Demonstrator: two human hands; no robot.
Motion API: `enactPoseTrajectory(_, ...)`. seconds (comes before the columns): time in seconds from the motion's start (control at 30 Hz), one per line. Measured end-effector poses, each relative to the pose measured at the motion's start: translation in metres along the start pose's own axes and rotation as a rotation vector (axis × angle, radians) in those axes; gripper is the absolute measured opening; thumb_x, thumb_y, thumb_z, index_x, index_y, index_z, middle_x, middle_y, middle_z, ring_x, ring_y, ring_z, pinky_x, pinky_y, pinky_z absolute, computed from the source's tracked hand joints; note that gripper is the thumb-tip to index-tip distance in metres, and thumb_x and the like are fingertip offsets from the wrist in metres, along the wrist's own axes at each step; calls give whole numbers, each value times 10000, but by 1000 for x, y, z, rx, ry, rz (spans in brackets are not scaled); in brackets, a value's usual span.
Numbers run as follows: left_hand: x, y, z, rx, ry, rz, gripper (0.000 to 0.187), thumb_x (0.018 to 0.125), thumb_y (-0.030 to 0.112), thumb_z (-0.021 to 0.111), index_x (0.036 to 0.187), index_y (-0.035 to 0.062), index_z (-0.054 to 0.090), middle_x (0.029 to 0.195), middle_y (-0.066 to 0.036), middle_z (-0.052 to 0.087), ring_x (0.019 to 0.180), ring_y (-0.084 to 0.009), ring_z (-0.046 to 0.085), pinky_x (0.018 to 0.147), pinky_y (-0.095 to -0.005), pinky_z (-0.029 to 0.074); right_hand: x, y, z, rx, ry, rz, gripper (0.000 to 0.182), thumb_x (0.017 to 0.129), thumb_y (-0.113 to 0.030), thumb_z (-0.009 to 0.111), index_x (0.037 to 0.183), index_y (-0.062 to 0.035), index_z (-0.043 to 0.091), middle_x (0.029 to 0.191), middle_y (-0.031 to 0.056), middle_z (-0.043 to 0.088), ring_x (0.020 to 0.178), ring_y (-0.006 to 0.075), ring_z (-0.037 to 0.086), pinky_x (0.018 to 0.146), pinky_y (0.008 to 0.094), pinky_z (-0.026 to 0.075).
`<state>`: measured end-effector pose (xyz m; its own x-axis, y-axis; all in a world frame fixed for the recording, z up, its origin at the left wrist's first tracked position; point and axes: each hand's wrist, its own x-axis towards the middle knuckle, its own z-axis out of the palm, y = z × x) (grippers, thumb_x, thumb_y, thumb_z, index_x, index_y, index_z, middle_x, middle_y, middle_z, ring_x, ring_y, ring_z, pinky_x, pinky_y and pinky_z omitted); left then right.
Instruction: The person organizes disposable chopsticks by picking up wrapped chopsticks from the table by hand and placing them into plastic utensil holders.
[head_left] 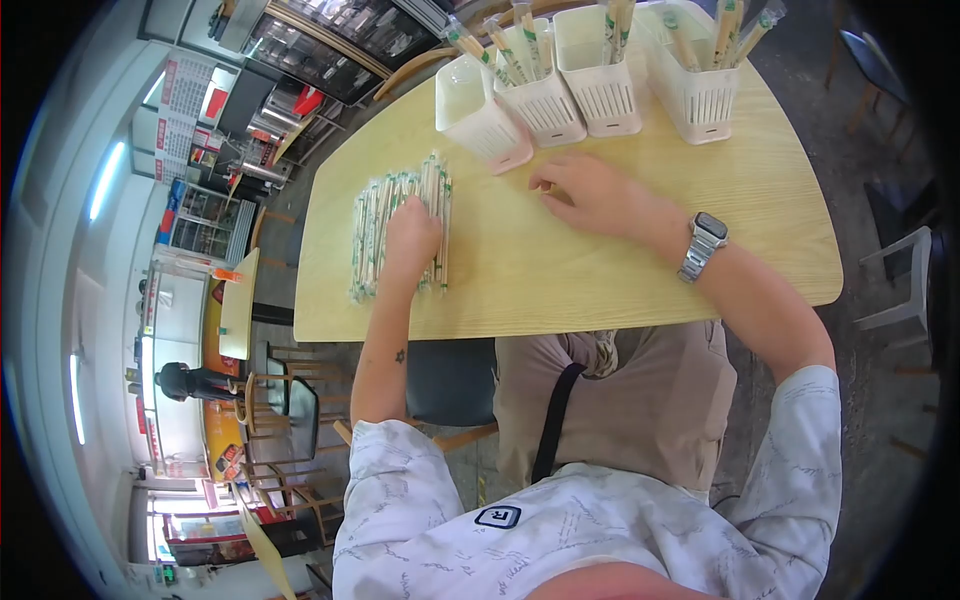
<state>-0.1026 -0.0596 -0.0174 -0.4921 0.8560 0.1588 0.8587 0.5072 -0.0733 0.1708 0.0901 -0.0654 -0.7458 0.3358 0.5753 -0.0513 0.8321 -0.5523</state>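
Slim, clear-wrapped chopsticks (pixel 371 236), flat row on pale wood-grain tbl (pixel 500 280), L hand (pixel 412 238) atop hiding some, grip unclear; R hand (pixel 585 192) loosely curled, can't tell if gripping, nr 4 slotted wht plastic baskets (pixel 541 112)

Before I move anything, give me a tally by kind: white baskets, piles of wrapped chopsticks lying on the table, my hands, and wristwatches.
White baskets: 4
Pile of wrapped chopsticks: 1 (individual sticks overlap too much to count)
Hands, left and right: 2
Wristwatch: 1
Total: 8
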Motion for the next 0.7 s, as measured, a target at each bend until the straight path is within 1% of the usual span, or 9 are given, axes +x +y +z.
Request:
enactPoseTrajectory(0.07,1,5,0,23,-27,-38,283,858,175,637,1031,-42,581,961,-273,665,955,-438,637,842,-501,504,0,2,3,1,9,-28,191,905,-189,591,1015,-39,633,955,131,643,950,323,616,855,441,489)
enactPoseTrajectory(0.17,0,11,-4,-8,-87,-56,243,884,167,579,1001,-46,562,961,-294,650,943,-438,633,846,-488,507,0,2,2,-2,-21,-9,176,906,-187,586,985,-41,645,960,129,642,969,318,609,856,439,486)
enactPoseTrajectory(0.27,2,4,-4,-270,-43,-112,252,890,147,553,1040,-55,554,924,-307,644,904,-442,638,800,-490,514,-2,0,-2,13,-14,-15,170,909,-181,580,980,-41,647,962,127,642,967,318,610,853,438,486)
enactPoseTrajectory(0.37,3,-11,-12,-445,157,16,247,954,135,497,1123,-41,538,918,-208,640,827,-344,651,736,-431,517,-2,-1,-1,-6,-6,-20,167,909,-168,581,985,-35,648,942,133,645,939,325,617,846,442,490)
enactPoseTrajectory(0.47,1,-8,-34,-1159,78,-165,236,1020,124,438,1197,-18,504,904,-78,566,756,-199,588,699,-348,493,-2,2,7,43,66,-40,180,910,-190,609,986,-30,646,929,137,651,928,324,624,836,438,499)
enactPoseTrajectory(0.57,-13,22,-63,-1554,108,149,225,1049,135,438,1240,22,469,884,-34,473,813,-126,506,769,-312,445,1,-2,7,250,52,38,259,920,-239,650,1080,-36,654,1011,123,665,978,267,631,858,399,499)
enactPoseTrajectory(0.67,-25,64,-72,-1692,91,294,235,1046,145,460,1239,10,461,921,-40,470,814,-151,477,787,-322,434,4,-13,-3,373,-19,65,363,920,-293,672,1173,-35,643,1076,102,677,1021,220,632,879,381,499)
enactPoseTrajectory(0.7,-25,78,-69,-1725,77,360,234,1046,142,458,1240,12,459,921,-41,470,825,-155,477,798,-328,433,5,-17,-5,412,-31,83,381,915,-302,677,1180,-30,643,1092,119,679,1033,231,636,888,377,501)
